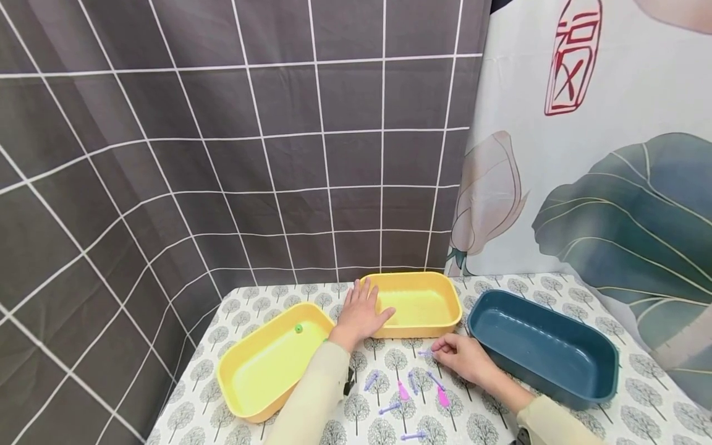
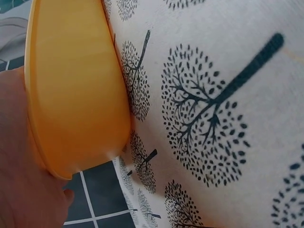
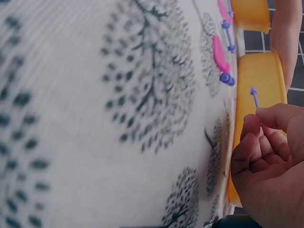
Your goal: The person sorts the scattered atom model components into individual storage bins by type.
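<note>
My left hand (image 1: 360,314) rests on the left end of the middle yellow bin (image 1: 419,303), its fingers stretched out and its thumb over the inside. In the left wrist view, that hand lies along the rim of the bin (image 2: 78,90). Between thumb and fingertips, my right hand (image 1: 461,357) pinches a small purple rod (image 1: 425,353) in front of the same bin. One knobbed end of the purple rod (image 3: 254,97) sticks out past the fingers in the right wrist view.
More purple rods (image 1: 389,408) and two pink pieces (image 1: 403,390) lie on the tree-print cloth near me. At left stands another yellow bin (image 1: 267,364) with a small green piece (image 1: 298,329) inside. A dark blue bin (image 1: 545,346) stands at right, beside my right forearm.
</note>
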`<act>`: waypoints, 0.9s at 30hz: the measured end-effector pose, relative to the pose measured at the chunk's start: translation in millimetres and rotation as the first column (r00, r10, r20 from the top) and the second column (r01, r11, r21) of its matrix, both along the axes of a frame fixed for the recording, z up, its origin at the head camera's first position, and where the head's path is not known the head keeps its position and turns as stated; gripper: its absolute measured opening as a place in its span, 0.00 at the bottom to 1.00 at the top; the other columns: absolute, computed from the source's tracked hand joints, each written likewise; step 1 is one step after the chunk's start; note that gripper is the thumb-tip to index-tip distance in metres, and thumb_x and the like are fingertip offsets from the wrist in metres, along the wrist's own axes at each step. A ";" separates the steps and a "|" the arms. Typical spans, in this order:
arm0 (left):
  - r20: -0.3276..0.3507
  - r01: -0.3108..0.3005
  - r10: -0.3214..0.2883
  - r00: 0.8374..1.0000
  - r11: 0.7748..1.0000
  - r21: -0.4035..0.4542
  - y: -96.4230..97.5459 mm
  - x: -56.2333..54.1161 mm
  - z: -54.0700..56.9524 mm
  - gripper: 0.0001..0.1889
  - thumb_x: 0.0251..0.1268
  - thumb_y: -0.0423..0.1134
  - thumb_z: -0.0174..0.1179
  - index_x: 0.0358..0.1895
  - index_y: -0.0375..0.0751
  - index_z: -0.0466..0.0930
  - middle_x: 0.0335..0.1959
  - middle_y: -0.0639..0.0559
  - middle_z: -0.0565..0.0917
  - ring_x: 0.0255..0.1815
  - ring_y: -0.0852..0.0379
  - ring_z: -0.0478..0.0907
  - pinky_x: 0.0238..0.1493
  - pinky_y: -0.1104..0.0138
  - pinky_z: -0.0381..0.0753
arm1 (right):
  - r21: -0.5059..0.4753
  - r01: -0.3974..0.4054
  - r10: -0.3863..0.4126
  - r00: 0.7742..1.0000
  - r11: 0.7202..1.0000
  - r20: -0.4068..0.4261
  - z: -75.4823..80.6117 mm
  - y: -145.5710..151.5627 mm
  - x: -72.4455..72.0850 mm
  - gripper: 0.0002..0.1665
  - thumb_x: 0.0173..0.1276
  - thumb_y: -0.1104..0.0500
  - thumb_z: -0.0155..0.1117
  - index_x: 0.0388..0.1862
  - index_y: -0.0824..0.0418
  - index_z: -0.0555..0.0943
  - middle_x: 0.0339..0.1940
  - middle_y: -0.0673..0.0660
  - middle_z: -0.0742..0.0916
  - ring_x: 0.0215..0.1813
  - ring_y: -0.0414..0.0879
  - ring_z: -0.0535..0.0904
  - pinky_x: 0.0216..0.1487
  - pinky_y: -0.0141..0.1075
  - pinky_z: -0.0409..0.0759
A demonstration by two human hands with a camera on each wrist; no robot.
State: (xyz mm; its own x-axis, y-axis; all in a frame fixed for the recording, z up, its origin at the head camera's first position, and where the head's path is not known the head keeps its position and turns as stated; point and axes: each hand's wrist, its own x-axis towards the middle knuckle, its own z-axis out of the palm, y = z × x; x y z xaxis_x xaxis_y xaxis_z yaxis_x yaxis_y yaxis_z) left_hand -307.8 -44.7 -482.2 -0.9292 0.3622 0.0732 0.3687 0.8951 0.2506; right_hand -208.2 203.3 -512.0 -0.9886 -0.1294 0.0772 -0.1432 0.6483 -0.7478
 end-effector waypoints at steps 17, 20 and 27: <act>0.011 -0.026 0.025 1.000 0.999 0.022 -1.8 -3.0 -3.4 0.42 0.76 0.66 0.43 0.80 0.38 0.56 0.83 0.41 0.48 0.84 0.41 0.39 0.82 0.47 0.42 | -0.131 0.065 -0.061 0.997 0.989 0.038 32.1 -8.7 -7.2 0.05 0.65 0.63 0.70 0.40 0.58 0.87 0.28 0.51 0.86 0.29 0.41 0.78 0.30 0.30 0.77; 0.010 -0.029 0.028 1.000 1.000 0.013 -2.5 -4.2 -2.8 0.43 0.76 0.67 0.42 0.80 0.38 0.56 0.83 0.41 0.48 0.84 0.41 0.39 0.82 0.47 0.41 | -0.138 0.063 -0.060 0.998 0.988 0.025 38.5 -7.8 -12.0 0.07 0.65 0.64 0.69 0.41 0.59 0.87 0.29 0.53 0.87 0.29 0.42 0.78 0.29 0.30 0.77; -0.010 -0.012 0.012 1.000 1.000 0.005 -0.7 -6.2 -5.0 0.43 0.76 0.67 0.40 0.80 0.38 0.55 0.83 0.42 0.48 0.84 0.41 0.40 0.82 0.49 0.42 | -0.234 0.059 -0.057 0.998 0.970 0.019 46.5 -5.2 -26.3 0.08 0.67 0.64 0.68 0.44 0.67 0.86 0.32 0.62 0.88 0.33 0.47 0.81 0.34 0.35 0.83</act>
